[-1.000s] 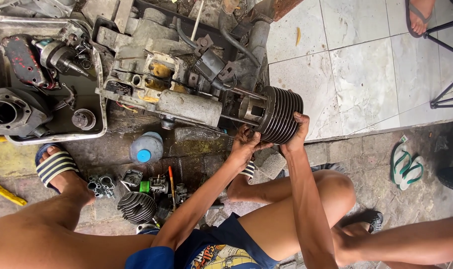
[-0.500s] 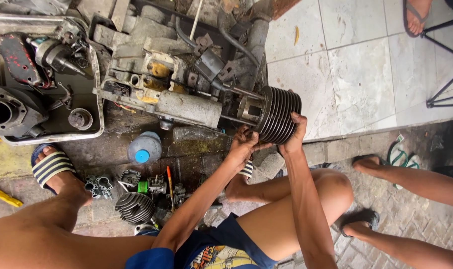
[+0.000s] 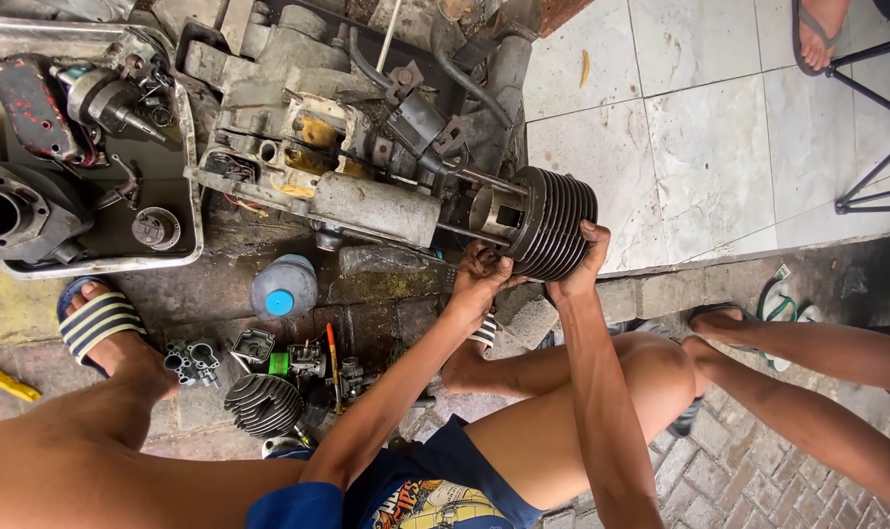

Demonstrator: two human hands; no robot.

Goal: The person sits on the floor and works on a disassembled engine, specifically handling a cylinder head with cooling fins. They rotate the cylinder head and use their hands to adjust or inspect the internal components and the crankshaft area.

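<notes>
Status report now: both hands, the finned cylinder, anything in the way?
Left hand and right hand both grip finned cylinder. Cylinder sits on engine studs. Nothing blocks it.

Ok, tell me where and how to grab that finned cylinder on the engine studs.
Probably best held by the finned cylinder's round outer wall, one hand on each side, coming from its free end at the tiled side. It lies on its side over long studs, so the engine case blocks the other end. The right hand already cups the fins; the left hand sits under the near edge.

Dark finned cylinder [image 3: 553, 223] on studs.
</notes>
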